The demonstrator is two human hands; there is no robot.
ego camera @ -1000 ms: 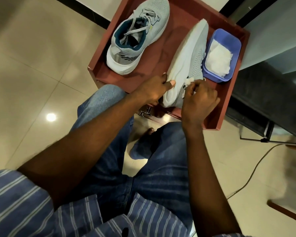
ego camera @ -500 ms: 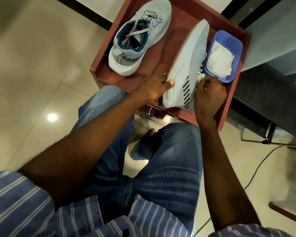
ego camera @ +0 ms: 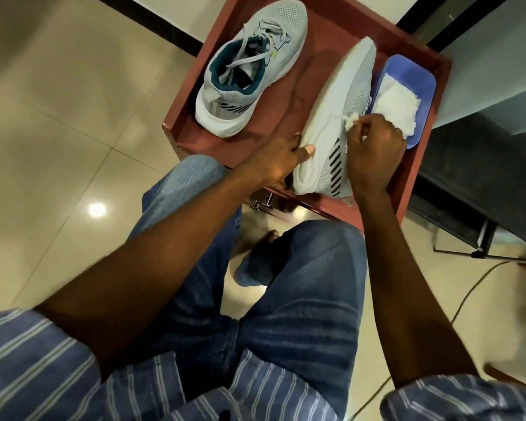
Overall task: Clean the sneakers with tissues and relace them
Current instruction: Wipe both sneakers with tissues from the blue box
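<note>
Red-brown table (ego camera: pixel 419 165), raised rim, far corners cut off at frame top. Upright sneaker (ego camera: pixel 249 68) at left, laces loose. Tipped sneaker (ego camera: pixel 337 117) on its side at right, sole facing left, just beside blue tray (ego camera: pixel 413 71) of tissues (ego camera: pixel 395 101). Left hand (ego camera: pixel 277 165) steadying heel end of tipped sneaker, thumb extended flat on sole, remaining fingers hidden. Right hand (ego camera: pixel 374 141) curled, pinching tissue wad (ego camera: pixel 351 120) against upper. Laces of tipped sneaker hard to make out.
</note>
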